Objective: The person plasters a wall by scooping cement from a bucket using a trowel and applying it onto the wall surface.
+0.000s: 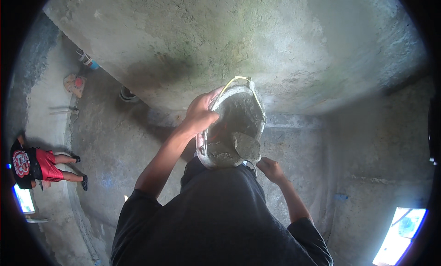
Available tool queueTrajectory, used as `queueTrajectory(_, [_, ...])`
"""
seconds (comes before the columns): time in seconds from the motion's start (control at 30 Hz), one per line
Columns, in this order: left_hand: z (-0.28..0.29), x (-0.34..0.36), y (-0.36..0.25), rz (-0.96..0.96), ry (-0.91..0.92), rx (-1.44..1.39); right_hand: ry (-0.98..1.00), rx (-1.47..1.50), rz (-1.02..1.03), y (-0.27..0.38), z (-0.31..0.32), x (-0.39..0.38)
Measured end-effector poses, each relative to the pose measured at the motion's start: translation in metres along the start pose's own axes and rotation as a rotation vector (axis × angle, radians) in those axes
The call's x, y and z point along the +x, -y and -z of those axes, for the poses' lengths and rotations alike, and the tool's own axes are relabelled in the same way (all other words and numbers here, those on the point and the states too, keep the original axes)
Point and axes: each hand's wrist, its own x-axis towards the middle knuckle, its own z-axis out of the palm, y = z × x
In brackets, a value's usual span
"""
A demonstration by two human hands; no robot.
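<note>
A bucket crusted with grey cement is tilted in front of my body, with wet grey mortar inside. My left hand grips its left rim, the thumb over the edge. A thin yellowish wire handle arches over the far side of the rim. The mortar-coated blade of a trowel lies inside the bucket's near right part. At the lower right rim, my right hand is closed around the trowel's handle, which the fingers mostly hide.
Ahead rises a rough plastered wall, damp in patches. At the far left a person in red shorts is near another wall. A dark bucket and a paper bag are on the concrete floor. A bright window shows at lower right.
</note>
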Motion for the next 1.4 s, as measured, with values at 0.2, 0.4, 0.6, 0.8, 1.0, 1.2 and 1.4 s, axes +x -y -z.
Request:
queueTrajectory(0.2, [0.002,0.003,-0.002,0.044,-0.008,-0.004,0.151,0.083,-0.218,-0.016,0.002,-0.005])
queueTrajectory(0.4, [0.014,-0.003,0.039,0.137,-0.113,0.098,0.116,0.281,-0.151,0.071,0.059,-0.009])
queueTrajectory(0.6, [0.010,-0.002,0.045,0.093,-0.055,0.184,-0.052,0.663,0.446,0.168,0.148,0.026])
queueTrajectory(0.8, [0.023,-0.003,0.057,-0.083,0.001,0.012,-0.432,0.507,0.795,0.358,0.248,0.059])
queueTrajectory(1.0, [0.030,-0.012,0.029,-0.083,-0.025,-0.146,-0.858,0.292,0.992,0.487,0.332,0.092])
queueTrajectory(1.2, [0.053,-0.012,0.037,-0.046,-0.018,-0.026,-1.818,-0.563,1.073,0.566,0.384,0.152])
queueTrajectory(1.4, [0.062,-0.005,0.045,-0.085,-0.047,-0.079,-1.696,-0.734,0.892,0.582,0.339,0.196])
